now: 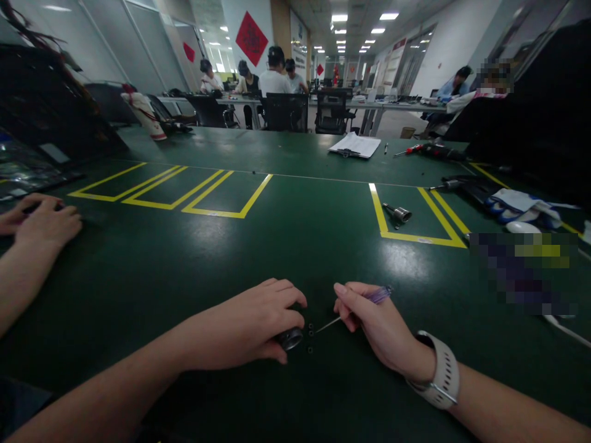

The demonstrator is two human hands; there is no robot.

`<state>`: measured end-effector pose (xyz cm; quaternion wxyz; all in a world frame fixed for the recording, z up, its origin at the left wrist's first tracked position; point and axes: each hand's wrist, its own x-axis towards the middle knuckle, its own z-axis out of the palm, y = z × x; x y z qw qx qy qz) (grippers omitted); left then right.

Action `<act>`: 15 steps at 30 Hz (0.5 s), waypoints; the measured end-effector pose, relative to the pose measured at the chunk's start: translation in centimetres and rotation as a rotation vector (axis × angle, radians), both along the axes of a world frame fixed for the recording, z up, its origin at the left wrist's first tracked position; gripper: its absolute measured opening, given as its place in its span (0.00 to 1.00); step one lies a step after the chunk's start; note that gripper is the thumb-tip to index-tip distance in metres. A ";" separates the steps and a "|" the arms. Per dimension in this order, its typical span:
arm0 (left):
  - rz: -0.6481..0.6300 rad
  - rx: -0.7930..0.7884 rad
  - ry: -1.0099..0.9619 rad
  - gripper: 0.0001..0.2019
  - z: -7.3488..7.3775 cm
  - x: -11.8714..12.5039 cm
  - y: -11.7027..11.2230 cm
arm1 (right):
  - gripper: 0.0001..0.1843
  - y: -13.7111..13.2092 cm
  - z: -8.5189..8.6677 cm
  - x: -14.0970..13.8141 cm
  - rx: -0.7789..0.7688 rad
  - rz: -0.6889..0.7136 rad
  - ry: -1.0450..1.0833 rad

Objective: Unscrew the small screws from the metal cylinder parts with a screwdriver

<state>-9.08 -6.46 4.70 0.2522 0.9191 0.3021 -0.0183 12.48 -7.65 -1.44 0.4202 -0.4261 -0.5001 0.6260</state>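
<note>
In the head view, a dark green, smooth-topped desk (212,258) spreads from the near edge to the far side. The left grip (258,323), a bare hand reaching in from the near left, is closed around a dark, round, hollow metal part (290,339) — its open end faces right, low over the desk. The right grip (372,314) is closed on a thin screwdriver with a clear purple handle (380,296), its steel shaft pointing left and down. A pale grey watch with a perforated strap (441,369) circles the right wrist.

Between the two hands lie three tiny black ring-shaped pieces (310,350), two close together and one a little nearer. The screwdriver's tip is just beside the far pair; whether it touches them I cannot tell.

Farther right, a silver cylindrical metal piece with a narrow stem (401,213) lies inside a yellow tape outline (385,225). Three more yellow tape outlines (217,213) stand to the far left. At the left edge are another person's hands (48,221). On the far side rest a clipboard with white paper (355,146) and, to its right, a red-handled screwdriver (412,149).
</note>
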 end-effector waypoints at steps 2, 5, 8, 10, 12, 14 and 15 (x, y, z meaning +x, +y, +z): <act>0.081 -0.011 -0.006 0.11 0.1 -0.1 0.2 | 0.22 -0.1 -0.1 0.0 0.041 0.040 -0.069; 0.213 -0.085 -0.069 0.12 0.0 -0.2 0.6 | 0.22 0.0 0.1 0.1 0.086 0.073 -0.181; 0.328 -0.187 -0.167 0.12 -0.5 -0.1 0.8 | 0.22 -0.1 0.7 0.0 0.122 0.097 -0.286; 0.413 -0.274 -0.277 0.14 -1.0 0.2 0.9 | 0.22 -0.4 1.0 -0.3 0.170 0.097 -0.350; 0.494 -0.383 -0.419 0.18 -1.6 0.6 0.8 | 0.22 -0.9 1.1 -0.6 0.269 0.083 -0.409; 0.563 -0.497 -0.526 0.19 -1.9 1.1 0.8 | 0.22 -1.4 1.1 -0.8 0.405 0.065 -0.462; 0.594 -0.545 -0.562 0.19 -2.1 1.3 0.8 | 0.21 -1.7 1.0 -0.9 0.465 0.060 -0.478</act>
